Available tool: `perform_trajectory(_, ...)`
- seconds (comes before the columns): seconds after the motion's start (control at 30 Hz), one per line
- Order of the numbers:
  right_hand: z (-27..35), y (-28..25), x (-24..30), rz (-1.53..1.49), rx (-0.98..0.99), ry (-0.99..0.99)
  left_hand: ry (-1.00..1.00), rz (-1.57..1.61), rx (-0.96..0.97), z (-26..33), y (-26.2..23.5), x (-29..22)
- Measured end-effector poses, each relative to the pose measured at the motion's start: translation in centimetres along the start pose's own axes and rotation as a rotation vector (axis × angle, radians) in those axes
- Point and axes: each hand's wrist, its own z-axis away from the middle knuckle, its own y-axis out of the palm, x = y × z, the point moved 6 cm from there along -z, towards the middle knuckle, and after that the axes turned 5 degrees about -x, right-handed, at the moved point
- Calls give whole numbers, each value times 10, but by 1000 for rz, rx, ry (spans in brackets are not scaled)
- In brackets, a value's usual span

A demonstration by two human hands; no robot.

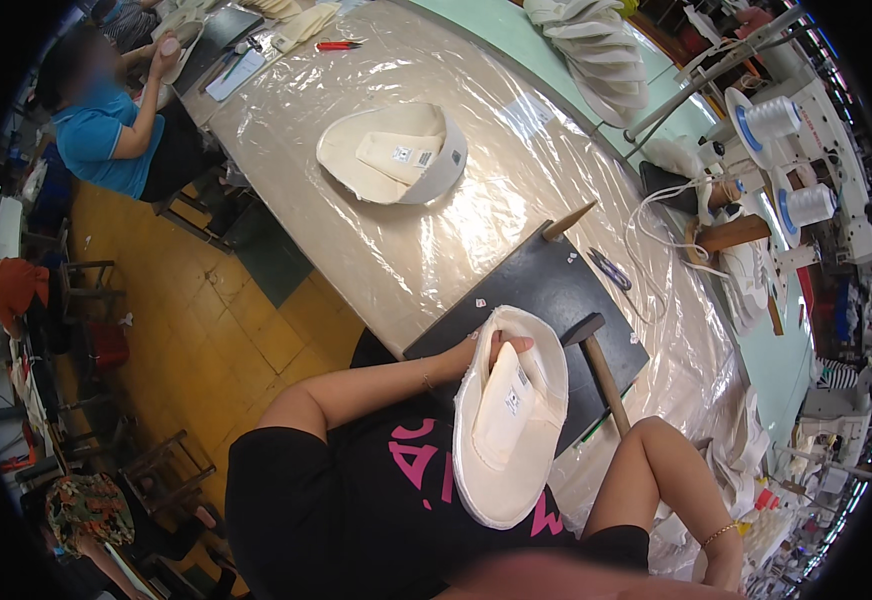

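My left hand (508,344) is closed on a cream-white shoe upper (541,440), with the thumb inside its opening. The upper is raised above my lap, its hollow side facing up. Inside it lies a padded tongue (498,420) with a printed label. My right arm bends away to the lower right, where my right hand (724,574) reaches beside a heap of white pieces (746,455); its fingers are hidden at the picture's edge. A hammer (606,380) with a wooden handle rests on the black board (486,275), just right of the held upper.
Another shoe upper (448,170) sits on the plastic-covered table (286,160). A pointed wooden tool (569,221) and thread snips (611,270) lie by the board. Sewing machines with thread cones (771,120) and stacked white uppers (596,55) stand right. A person in blue (106,150) sits far left.
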Motion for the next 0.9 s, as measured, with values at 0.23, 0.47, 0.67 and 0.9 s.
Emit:
perform_trajectory(0.23,-1,2,2,-8,7,2,13,-5,-22,-4,-3,8)
perform_trajectory(0.47,1,5,7,-13,15,4,-13,27,-17,-1,-1,2)
perform_trajectory(0.67,-3,7,4,-16,18,7,-34,65,-5,4,3,-6)
perform_trajectory(0.9,-5,6,2,-22,18,6,1,42,4,1,2,-4)
